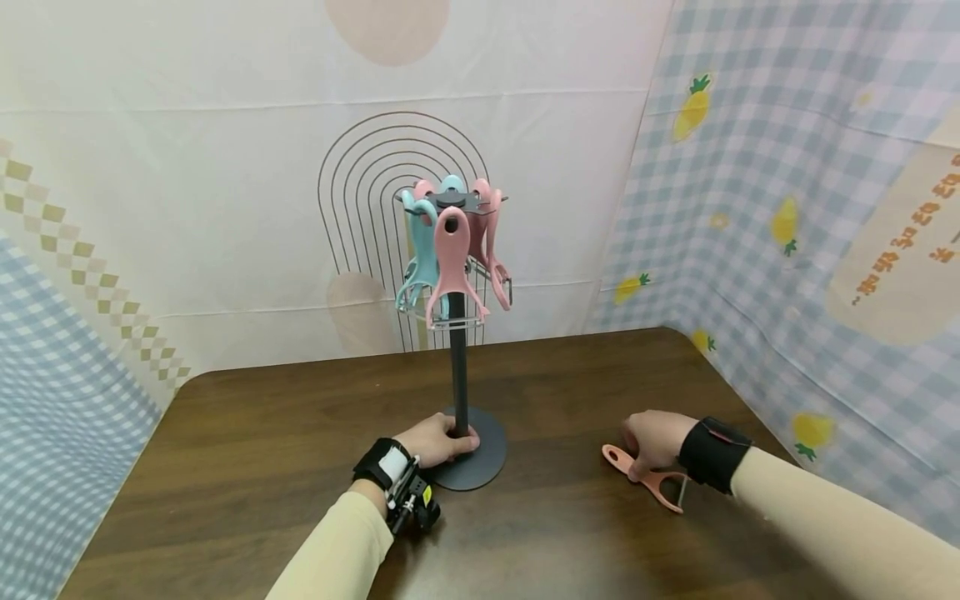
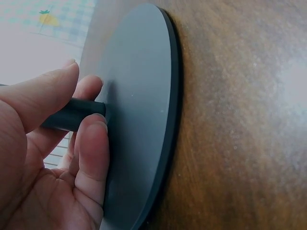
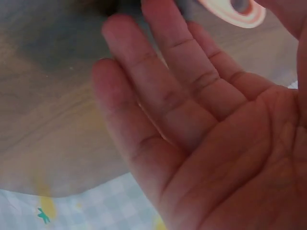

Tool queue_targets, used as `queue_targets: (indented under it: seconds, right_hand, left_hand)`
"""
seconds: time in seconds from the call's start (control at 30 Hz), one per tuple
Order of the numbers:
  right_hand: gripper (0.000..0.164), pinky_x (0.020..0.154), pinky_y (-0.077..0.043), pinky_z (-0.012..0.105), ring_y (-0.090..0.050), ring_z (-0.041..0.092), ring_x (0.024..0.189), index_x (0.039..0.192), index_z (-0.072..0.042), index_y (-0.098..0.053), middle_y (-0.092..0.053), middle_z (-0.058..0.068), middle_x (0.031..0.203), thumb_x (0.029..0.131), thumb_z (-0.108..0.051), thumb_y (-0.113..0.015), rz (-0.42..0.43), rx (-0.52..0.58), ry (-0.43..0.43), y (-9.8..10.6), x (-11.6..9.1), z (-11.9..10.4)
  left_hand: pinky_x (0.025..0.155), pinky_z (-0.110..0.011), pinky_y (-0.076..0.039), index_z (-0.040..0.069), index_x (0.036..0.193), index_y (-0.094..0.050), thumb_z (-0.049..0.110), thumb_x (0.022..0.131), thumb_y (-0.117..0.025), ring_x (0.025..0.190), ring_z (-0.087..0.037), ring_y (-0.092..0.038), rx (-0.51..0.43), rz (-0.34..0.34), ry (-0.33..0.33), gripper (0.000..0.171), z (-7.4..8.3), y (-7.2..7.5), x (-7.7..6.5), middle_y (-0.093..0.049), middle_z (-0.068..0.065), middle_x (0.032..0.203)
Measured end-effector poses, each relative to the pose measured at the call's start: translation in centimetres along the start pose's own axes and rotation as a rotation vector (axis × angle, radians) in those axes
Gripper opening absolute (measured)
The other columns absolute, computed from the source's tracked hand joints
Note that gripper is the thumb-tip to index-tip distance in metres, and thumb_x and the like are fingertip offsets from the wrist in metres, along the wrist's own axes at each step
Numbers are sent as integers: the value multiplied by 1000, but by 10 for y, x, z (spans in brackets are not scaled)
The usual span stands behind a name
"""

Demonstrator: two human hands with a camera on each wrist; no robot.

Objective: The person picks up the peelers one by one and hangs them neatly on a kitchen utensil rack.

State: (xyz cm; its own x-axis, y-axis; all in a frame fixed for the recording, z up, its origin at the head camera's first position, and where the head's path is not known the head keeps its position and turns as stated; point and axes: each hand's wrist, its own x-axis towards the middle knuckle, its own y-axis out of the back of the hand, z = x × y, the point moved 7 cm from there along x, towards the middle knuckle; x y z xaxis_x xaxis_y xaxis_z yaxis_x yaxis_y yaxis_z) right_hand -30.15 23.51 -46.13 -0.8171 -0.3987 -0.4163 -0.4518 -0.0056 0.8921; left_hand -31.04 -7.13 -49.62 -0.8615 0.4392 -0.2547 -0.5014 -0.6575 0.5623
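Observation:
A dark stand has an upright pole [image 1: 458,367] rising from a round base [image 1: 487,450]. My left hand [image 1: 435,440] grips the pole low down, thumb and fingers around it just above the base. The left wrist view shows these fingers [image 2: 93,148] close over the base. To the right, a pink Y-shaped peeler [image 1: 663,492] lies at a slant along the tabletop. My right hand [image 1: 656,437] pinches its handle from above, thumb on the near side. The handle's looped end [image 3: 249,17] shows beyond the fingers in the right wrist view; the thumb tip is out of frame there.
Pink peelers [image 1: 452,258] and blue peelers [image 1: 423,246] hang around the top of the stand from its hooks. The brown wooden table [image 1: 300,433] has a pale cloth [image 1: 225,208] behind it and a blue checked cloth [image 1: 750,250] along the right side.

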Motion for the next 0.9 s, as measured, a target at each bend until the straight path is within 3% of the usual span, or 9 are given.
queue_targets:
  seconds: [0.4, 0.9]
  right_hand:
    - [30, 52, -36, 30, -45, 15, 57, 70, -11, -56, -53, -2, 64, 66, -22, -83, 25, 11, 4, -5, -3, -2]
    - [24, 52, -37, 31, -45, 16, 57, 71, -10, -58, -53, 1, 64, 70, -15, -81, 55, 54, 27, -1, 1, -3]
  left_hand:
    - [61, -27, -39, 11, 100, -69, 28, 94, -60, 67, -13, -50, -9, -8, -1, 21, 1, 2, -1, -54, 0, 73]
    - [62, -27, -40, 11, 100, -69, 28, 94, -60, 68, -13, -51, -8, -3, 0, 21, 3, 2, -3, -55, 0, 74]
